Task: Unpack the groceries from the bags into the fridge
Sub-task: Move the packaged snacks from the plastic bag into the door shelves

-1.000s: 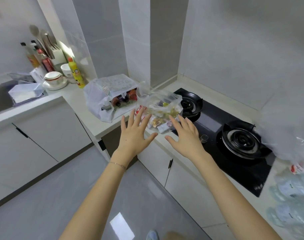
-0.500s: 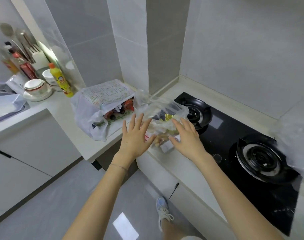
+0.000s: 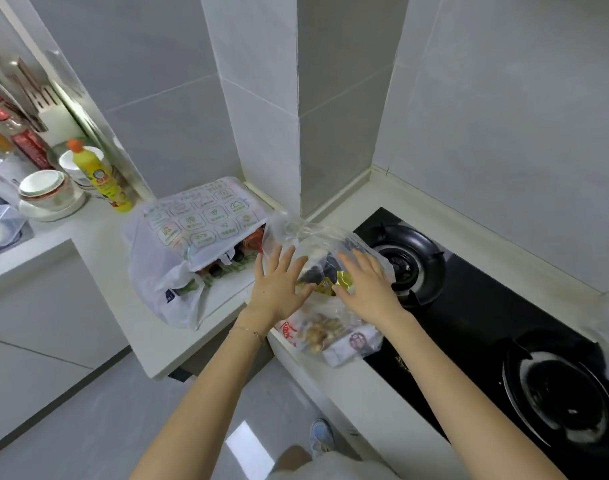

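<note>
A clear plastic bag [image 3: 334, 327] full of snack packets lies on the white counter edge, partly over the black hob. My left hand [image 3: 278, 289] lies flat against the bag's left side with straight, spread fingers. My right hand [image 3: 365, 289] lies flat on its right side, fingers straight too. Gold packets [image 3: 334, 284] show between my two hands. To the left sits a white printed grocery bag [image 3: 192, 251], open at the front, with bottles and green produce showing inside. No fridge is in view.
A black gas hob [image 3: 486, 306] with two burners runs along the counter [image 3: 150, 327] to the right. At the back left stand a yellow bottle [image 3: 100, 174], stacked bowls [image 3: 48, 192], sauce bottles and a knife block. Grey floor lies below.
I have stepped closer to the counter. Both hands have moved forward from in front of the clear bag onto its two sides.
</note>
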Tool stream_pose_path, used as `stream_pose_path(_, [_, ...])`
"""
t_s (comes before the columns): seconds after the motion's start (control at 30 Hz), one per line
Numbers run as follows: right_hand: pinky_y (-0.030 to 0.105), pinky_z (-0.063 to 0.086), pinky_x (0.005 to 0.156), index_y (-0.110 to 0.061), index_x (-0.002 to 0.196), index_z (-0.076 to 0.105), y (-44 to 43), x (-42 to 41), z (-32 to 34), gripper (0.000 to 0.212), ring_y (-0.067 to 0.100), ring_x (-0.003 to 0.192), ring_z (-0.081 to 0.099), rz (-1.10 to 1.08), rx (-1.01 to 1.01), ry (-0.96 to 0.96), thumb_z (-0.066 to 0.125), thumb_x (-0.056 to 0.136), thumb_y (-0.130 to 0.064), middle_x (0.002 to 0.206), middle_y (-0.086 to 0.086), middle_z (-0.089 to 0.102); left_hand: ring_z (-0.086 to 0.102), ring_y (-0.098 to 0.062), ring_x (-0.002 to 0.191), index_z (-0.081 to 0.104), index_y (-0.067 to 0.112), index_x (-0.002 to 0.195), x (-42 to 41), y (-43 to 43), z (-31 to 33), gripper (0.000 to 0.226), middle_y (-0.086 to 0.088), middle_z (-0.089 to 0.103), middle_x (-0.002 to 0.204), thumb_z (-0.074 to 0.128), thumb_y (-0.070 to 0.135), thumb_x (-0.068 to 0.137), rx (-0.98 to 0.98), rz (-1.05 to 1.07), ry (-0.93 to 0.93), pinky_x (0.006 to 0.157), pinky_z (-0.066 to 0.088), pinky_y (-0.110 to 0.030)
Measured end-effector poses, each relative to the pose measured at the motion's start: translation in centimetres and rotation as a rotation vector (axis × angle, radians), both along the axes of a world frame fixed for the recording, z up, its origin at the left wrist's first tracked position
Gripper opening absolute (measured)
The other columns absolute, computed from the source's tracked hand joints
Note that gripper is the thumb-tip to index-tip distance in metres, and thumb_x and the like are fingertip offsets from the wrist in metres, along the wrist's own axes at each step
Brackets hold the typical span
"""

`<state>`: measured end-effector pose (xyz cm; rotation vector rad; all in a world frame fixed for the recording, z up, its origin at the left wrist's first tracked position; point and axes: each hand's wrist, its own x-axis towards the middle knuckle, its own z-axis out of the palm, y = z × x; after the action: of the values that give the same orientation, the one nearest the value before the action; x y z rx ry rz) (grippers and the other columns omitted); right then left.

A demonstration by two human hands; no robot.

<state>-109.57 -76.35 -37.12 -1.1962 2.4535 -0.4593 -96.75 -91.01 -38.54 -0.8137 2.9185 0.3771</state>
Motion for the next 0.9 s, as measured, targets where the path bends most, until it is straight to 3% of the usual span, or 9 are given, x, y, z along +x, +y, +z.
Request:
stream_pose_path(0.17, [0.038, 0.012, 0.118, -0.026, 0.154, 0.013, -2.0, -1.3, -1.5, 0.065, 0.022, 0.149, -0.001, -0.028, -0.010, -0.037, 0.047, 0.099, -0.037, 0.161, 0.003, 0.007, -0.002, -0.020, 0.150, 0.032, 0.027, 0.147, -1.9, -2.1, -2.4, 0.055, 0.000, 0.012, 0.162, 0.037, 0.053, 0.099, 0.129, -0.021, -0.035, 0.117, -0.008, -0.051])
stream_pose_path(0.23, [0.037, 0.013, 0.118, -0.024, 0.154, 0.016, -2.6, -1.6, -2.3, 0.064, 0.022, 0.148, 0.002, -0.044, -0.028, -0.036, 0.048, 0.099, -0.034, 0.160, 0.004, 0.010, 0.006, -0.020, 0.150, 0.042, 0.022, 0.140, -2.8, -3.0, -3.3, 0.049, 0.000, 0.024, 0.158, 0.039, 0.049, 0.100, 0.232, -0.035, -0.055, 0.118, -0.004, -0.050])
stream_pose_path(0.33, [0.036, 0.017, 0.117, -0.022, 0.153, 0.019, -3.4, -2.0, -3.5, 0.064, 0.022, 0.148, 0.008, -0.075, -0.035, -0.030, 0.051, 0.098, -0.029, 0.159, 0.004, 0.015, 0.033, -0.022, 0.137, 0.052, 0.018, 0.128, -4.2, -4.1, -4.4, 0.038, -0.002, 0.049, 0.135, 0.043, 0.042, 0.099, 0.308, -0.083, -0.093, 0.117, 0.012, -0.048])
stream_pose_path(0.4, [0.036, 0.020, 0.116, -0.021, 0.153, 0.020, -3.8, -2.2, -4.3, 0.065, 0.023, 0.146, 0.012, -0.096, -0.002, -0.030, 0.053, 0.097, -0.026, 0.158, 0.005, 0.019, 0.047, -0.023, 0.121, 0.054, 0.019, 0.125, -5.2, -4.6, -5.1, 0.037, -0.002, 0.058, 0.122, 0.045, 0.042, 0.097, 0.311, -0.132, -0.126, 0.107, 0.026, -0.043])
stream_pose_path(0.5, [0.036, 0.024, 0.115, -0.020, 0.152, 0.020, -4.4, -2.6, -5.3, 0.068, 0.025, 0.144, 0.019, -0.126, 0.054, -0.042, 0.056, 0.094, -0.022, 0.155, 0.006, 0.026, 0.057, -0.028, 0.107, 0.054, 0.018, 0.120, -6.5, -4.9, -6.1, 0.036, -0.006, 0.064, 0.115, 0.047, 0.044, 0.095, 0.332, -0.167, -0.187, 0.088, 0.034, -0.035])
stream_pose_path(0.63, [0.035, 0.022, 0.116, -0.021, 0.152, 0.018, -4.8, -3.1, -6.6, 0.071, 0.024, 0.144, 0.019, -0.134, 0.148, -0.055, 0.057, 0.093, -0.021, 0.154, 0.004, 0.028, 0.060, -0.031, 0.097, 0.053, 0.016, 0.104, -7.8, -4.8, -7.6, 0.038, -0.008, 0.065, 0.105, 0.046, 0.051, 0.094, 0.283, -0.138, -0.244, 0.077, 0.040, -0.035])
stream_pose_path(0.9, [0.031, 0.011, 0.117, -0.021, 0.153, 0.018, -4.0, -3.7, -7.9, 0.076, 0.022, 0.144, 0.018, -0.133, 0.250, -0.026, 0.060, 0.089, -0.015, 0.154, 0.003, 0.027, 0.043, -0.031, 0.112, 0.053, 0.020, 0.078, -9.1, -4.1, -9.2, 0.029, -0.007, 0.056, 0.113, 0.047, 0.046, 0.090, 0.283, -0.127, -0.277, 0.098, 0.037, -0.038])
